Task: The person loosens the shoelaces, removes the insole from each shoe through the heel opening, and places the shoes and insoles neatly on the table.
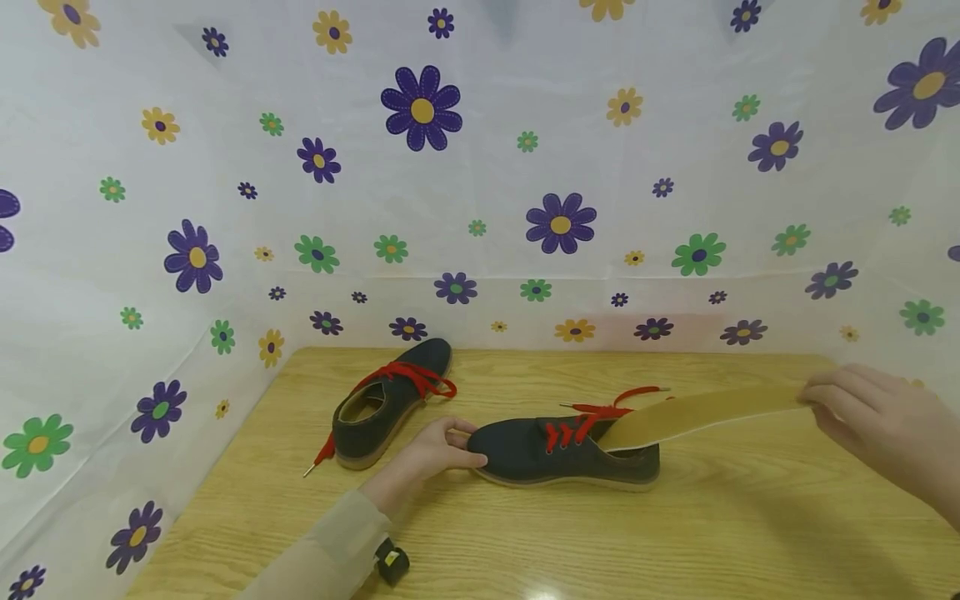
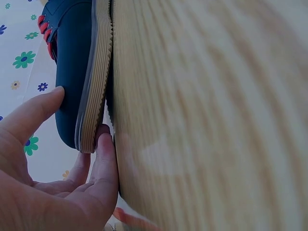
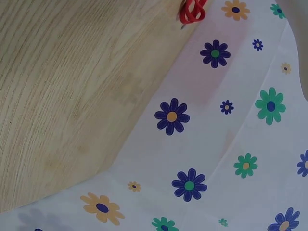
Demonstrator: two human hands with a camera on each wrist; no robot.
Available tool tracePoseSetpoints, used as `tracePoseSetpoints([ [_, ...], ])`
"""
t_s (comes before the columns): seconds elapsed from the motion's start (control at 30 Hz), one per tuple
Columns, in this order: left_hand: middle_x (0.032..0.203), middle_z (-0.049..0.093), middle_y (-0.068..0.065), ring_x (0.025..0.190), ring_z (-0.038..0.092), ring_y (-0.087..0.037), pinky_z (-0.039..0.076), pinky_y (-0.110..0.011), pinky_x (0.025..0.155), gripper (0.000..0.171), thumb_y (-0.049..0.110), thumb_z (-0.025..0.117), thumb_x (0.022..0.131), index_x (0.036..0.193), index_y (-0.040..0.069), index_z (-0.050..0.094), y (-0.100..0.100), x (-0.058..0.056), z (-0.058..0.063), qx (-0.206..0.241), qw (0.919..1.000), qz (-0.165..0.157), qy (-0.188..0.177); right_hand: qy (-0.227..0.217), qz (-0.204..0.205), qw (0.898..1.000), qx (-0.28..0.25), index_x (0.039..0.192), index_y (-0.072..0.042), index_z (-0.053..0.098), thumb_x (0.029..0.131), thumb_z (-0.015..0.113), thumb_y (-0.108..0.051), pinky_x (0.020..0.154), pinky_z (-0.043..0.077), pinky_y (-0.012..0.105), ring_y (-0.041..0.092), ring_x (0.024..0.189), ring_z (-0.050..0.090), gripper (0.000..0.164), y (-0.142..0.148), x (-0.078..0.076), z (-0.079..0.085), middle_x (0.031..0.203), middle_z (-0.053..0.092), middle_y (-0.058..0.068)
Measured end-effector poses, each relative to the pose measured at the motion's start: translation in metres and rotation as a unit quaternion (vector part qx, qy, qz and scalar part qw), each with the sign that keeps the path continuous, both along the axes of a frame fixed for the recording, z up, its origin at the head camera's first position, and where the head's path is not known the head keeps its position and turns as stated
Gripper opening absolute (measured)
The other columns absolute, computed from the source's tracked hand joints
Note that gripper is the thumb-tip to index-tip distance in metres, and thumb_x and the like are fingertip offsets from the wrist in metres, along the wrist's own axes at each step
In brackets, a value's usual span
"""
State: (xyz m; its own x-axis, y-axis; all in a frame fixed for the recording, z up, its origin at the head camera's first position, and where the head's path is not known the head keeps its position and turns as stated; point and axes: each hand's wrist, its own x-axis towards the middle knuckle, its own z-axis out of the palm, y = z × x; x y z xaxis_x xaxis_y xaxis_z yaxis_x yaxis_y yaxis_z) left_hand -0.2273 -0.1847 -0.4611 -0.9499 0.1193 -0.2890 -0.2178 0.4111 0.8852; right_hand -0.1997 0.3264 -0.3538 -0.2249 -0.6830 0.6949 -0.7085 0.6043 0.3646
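Observation:
A dark navy shoe [image 1: 510,450] with red laces lies on its sole, toe to the left, heel to the right. My left hand [image 1: 431,454] grips its toe. In the left wrist view the thumb presses the upper of the shoe [image 2: 77,62] while fingers [image 2: 103,159] reach under the toe of the sole. A long tan insole [image 1: 705,414] slants up to the right out of the shoe's opening, its lower end inside the collar. My right hand [image 1: 877,425] pinches the raised end; the right wrist view does not show this hand.
A matching shoe [image 1: 356,437] stands behind and left, its red laces loose. Both rest on a wooden table [image 1: 675,533]. A white flowered sheet [image 1: 495,183] hangs behind and along the sides. On my left wrist sits a small black device [image 1: 392,561].

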Motion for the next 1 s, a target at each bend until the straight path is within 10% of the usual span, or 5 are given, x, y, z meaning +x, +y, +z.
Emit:
tracePoseSetpoints([
  [0.23, 0.120, 0.072, -0.019, 0.106, 0.070, -0.028, 0.056, -0.043, 0.093, 0.054, 0.007, 0.087, 0.085, 0.134, 0.002, 0.064, -0.001, 0.000, -0.002, -0.001, 1.0000, -0.005, 0.001, 0.000, -0.019, 1.000, -0.018, 0.087, 0.001, 0.072, 0.116, 0.029, -0.033, 0.084, 0.049, 0.012, 0.027, 0.071, 0.065, 0.062, 0.011, 0.003, -0.004, 0.084, 0.073, 0.011],
  [0.4, 0.120, 0.071, -0.019, 0.106, 0.070, -0.028, 0.056, -0.044, 0.094, 0.054, 0.006, 0.087, 0.086, 0.134, 0.002, 0.063, -0.001, 0.001, -0.002, 0.001, 1.0000, -0.007, -0.001, -0.016, -0.038, 0.999, -0.034, 0.088, 0.004, 0.073, 0.115, 0.030, -0.038, 0.114, 0.020, -0.001, 0.030, 0.075, 0.064, 0.066, 0.019, 0.009, -0.006, 0.086, 0.073, 0.014],
  [0.77, 0.121, 0.070, -0.018, 0.107, 0.069, -0.028, 0.056, -0.042, 0.094, 0.055, 0.007, 0.087, 0.085, 0.134, 0.002, 0.064, 0.000, 0.001, 0.003, 0.000, 1.0000, -0.002, -0.008, 0.036, -0.042, 0.995, -0.086, 0.076, 0.007, 0.072, 0.114, 0.037, -0.039, 0.074, 0.042, 0.009, 0.027, 0.064, 0.056, 0.069, 0.032, 0.006, -0.007, 0.071, 0.070, 0.016],
  [1.0, 0.121, 0.070, -0.019, 0.106, 0.069, -0.028, 0.056, -0.042, 0.093, 0.055, 0.007, 0.087, 0.085, 0.134, 0.001, 0.064, -0.001, 0.000, 0.002, 0.006, 0.9999, -0.005, -0.007, 0.060, -0.038, 0.990, -0.119, 0.068, 0.009, 0.066, 0.110, 0.041, -0.028, 0.076, 0.038, 0.008, 0.036, 0.055, 0.052, 0.062, 0.041, 0.002, -0.017, 0.062, 0.064, 0.019],
])
